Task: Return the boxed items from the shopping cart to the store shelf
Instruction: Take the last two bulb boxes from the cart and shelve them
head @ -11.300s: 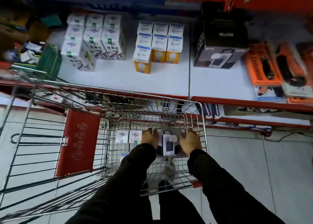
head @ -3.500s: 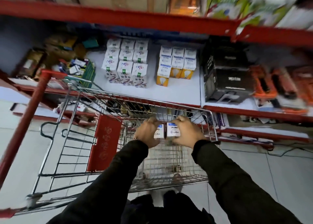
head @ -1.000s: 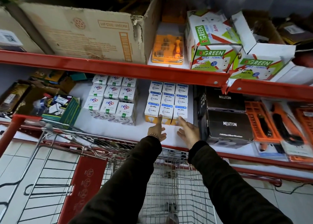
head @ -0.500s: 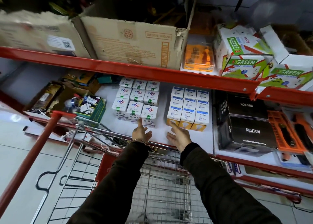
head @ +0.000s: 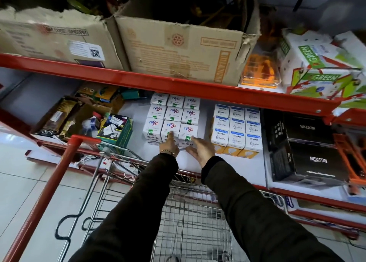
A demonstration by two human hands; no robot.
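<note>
At mid-frame, on the white store shelf (head: 194, 162), both hands reach past the shopping cart (head: 190, 212) to the white boxes (head: 172, 117) stacked in rows. Left hand (head: 169, 147) has fingers spread apart, one fingertip touching a front box. Right hand (head: 202, 151) is flat and apart too, fingertips at the neighbouring front box, clamped on nothing. Just right of them stand blue-and-white bulb boxes (head: 236, 129).

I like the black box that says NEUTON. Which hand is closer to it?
The right hand. It lies open by the white boxes, with the blue-and-yellow bulb boxes between it and the NEUTON box. The left hand is farther left, touching the white boxes.
</note>
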